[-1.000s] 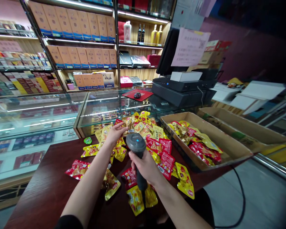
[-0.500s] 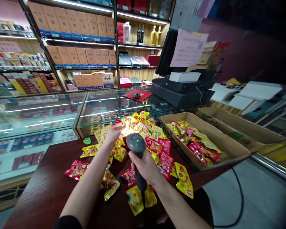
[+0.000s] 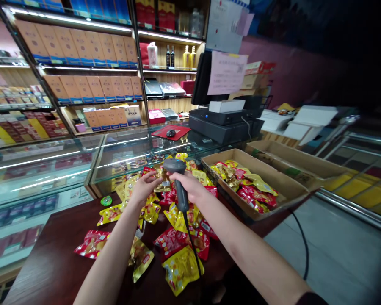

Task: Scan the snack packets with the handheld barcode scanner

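Note:
My right hand (image 3: 189,184) is wrapped round the handle of a dark grey barcode scanner (image 3: 181,197), its head over the pile and its cable hanging toward me. To its left, the fingers of my left hand (image 3: 145,186) close at the edge of a gold snack packet (image 3: 165,183), just beside the scanner head. The fingertips are partly hard to make out. Yellow and red snack packets lie around and under both hands. Nearer me are a yellow packet (image 3: 182,269), a red packet (image 3: 168,242), a gold packet (image 3: 141,258) and another red packet (image 3: 92,244).
An open cardboard box (image 3: 285,203) with snack packets stands right of the pile on the dark wooden table (image 3: 55,250). A small green item (image 3: 106,200) lies at left. Behind are a glass counter (image 3: 120,148), a mouse (image 3: 170,133) and a monitor (image 3: 201,78). A black cable (image 3: 301,237) hangs at right.
The scanner in my right hand has moved forward and up, closer to my left hand. Red packets near the scanner have shifted toward me. The view has turned somewhat to the right.

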Demonstrator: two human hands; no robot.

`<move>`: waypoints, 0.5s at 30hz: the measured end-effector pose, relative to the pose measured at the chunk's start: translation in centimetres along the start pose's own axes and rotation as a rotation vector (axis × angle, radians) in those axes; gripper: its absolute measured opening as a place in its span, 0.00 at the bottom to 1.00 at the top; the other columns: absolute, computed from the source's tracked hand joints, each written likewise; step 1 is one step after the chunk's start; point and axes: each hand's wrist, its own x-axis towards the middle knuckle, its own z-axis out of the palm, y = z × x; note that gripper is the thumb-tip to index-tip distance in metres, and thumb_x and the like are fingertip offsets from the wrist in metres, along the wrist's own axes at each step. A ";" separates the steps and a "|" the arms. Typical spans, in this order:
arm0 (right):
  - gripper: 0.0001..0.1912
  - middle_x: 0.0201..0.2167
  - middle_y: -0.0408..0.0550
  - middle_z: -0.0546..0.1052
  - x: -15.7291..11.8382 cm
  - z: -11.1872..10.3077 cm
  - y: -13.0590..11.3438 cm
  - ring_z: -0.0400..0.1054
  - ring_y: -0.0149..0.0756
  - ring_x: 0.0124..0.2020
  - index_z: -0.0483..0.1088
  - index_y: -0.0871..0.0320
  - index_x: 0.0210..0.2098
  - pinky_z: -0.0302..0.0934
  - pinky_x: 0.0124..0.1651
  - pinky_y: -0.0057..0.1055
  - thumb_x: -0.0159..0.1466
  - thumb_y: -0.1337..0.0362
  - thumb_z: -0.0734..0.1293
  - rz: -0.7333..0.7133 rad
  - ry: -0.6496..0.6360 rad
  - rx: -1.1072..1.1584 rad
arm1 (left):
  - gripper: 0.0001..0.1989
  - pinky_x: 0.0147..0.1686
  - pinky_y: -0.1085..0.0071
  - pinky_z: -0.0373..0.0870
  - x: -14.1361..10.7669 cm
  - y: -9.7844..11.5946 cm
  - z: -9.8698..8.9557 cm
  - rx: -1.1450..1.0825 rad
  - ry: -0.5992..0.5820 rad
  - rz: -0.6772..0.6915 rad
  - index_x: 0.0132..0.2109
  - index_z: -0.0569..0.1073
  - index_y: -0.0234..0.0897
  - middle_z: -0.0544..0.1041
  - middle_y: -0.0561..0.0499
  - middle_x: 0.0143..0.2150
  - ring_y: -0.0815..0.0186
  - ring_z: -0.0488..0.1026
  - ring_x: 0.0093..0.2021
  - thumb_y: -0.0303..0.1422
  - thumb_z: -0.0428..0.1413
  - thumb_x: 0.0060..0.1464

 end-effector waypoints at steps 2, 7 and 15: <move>0.07 0.23 0.43 0.73 0.7 -0.5 -0.4 0.62 0.29 0.26 0.74 0.61 0.26 0.56 0.29 0.25 0.45 0.67 0.68 0.031 -0.013 0.002 | 0.38 0.25 0.77 0.60 0.0 -0.2 0.4 0.016 0.002 0.029 0.50 0.71 0.33 0.75 0.52 0.31 0.72 0.69 0.26 0.42 0.69 0.30; 0.04 0.19 0.40 0.69 1.3 -3.0 -1.8 0.60 0.27 0.23 0.69 0.60 0.20 0.55 0.27 0.25 0.45 0.67 0.68 0.070 0.005 0.005 | 0.35 0.25 0.77 0.61 1.0 1.0 3.1 0.109 -0.031 0.110 0.47 0.72 0.33 0.74 0.52 0.30 0.71 0.69 0.26 0.44 0.68 0.30; 0.02 0.16 0.39 0.66 0.9 -12.7 -6.8 0.59 0.26 0.20 0.69 0.61 0.23 0.57 0.27 0.25 0.47 0.70 0.67 -0.023 0.132 0.117 | 0.34 0.21 0.78 0.59 3.6 4.7 15.4 0.203 -0.184 0.186 0.47 0.73 0.33 0.76 0.49 0.31 0.72 0.68 0.24 0.43 0.68 0.31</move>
